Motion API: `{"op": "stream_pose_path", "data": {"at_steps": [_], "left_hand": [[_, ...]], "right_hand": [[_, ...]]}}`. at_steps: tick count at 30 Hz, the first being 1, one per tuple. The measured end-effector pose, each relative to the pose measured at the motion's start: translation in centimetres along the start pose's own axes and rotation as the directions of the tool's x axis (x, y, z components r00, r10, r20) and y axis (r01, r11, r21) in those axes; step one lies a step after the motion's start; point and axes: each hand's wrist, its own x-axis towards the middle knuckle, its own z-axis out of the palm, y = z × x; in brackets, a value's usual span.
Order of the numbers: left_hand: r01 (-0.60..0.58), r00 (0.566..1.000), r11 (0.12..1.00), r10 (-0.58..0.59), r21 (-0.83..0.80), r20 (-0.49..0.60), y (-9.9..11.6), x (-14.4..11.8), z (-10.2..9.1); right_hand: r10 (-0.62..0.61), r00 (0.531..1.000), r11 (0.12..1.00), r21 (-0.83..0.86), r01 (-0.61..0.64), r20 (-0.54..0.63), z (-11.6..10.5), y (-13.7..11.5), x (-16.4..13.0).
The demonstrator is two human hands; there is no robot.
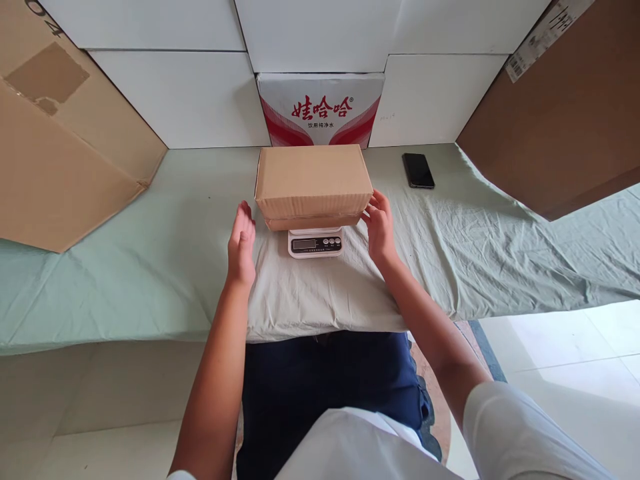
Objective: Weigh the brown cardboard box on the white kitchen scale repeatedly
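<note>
A closed brown cardboard box (pixel 313 181) rests on a small white digital scale (pixel 315 243) on the cloth-covered table (pixel 150 267). My left hand (pixel 241 247) is open, fingers up, a short gap from the box's left side. My right hand (pixel 380 227) is open at the box's lower right corner, fingertips at or just touching it. Neither hand holds anything. The scale's display and buttons face me below the box.
A black phone (pixel 418 170) lies at the back right. A red-and-white printed carton (pixel 320 110) stands behind the box against white panels. Large cardboard sheets lean at the left (pixel 60 133) and the right (pixel 565 113). The table edge runs just before my lap.
</note>
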Motion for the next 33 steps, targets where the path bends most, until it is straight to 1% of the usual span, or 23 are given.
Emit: {"op": "stream_pose_path", "data": {"at_steps": [6,16,20,25,33], "left_hand": [[-0.005,1.000,1.000,0.005,-0.001,-0.011,0.1,-0.1,0.1],[0.019,1.000,1.000,-0.018,0.023,-0.020,1.1,-0.1,0.4],[0.030,0.999,0.999,-0.029,0.023,-0.024,1.1,-0.1,0.4],[0.013,1.000,1.000,-0.013,-0.012,-0.008,0.9,-0.1,0.4],[0.010,1.000,1.000,-0.010,-0.006,0.007,0.9,-0.1,0.3]], "right_hand": [[0.004,1.000,1.000,0.005,-0.004,0.011,0.1,-0.2,-0.1],[0.014,1.000,0.999,0.042,-0.015,0.020,0.2,-0.3,-0.2],[0.003,0.999,1.000,0.024,-0.004,0.039,0.3,-0.4,-0.2],[-0.005,0.999,1.000,0.006,0.005,0.042,0.2,-0.3,-0.3],[-0.013,0.999,1.000,-0.017,0.014,0.042,0.2,-0.2,-0.2]]}}
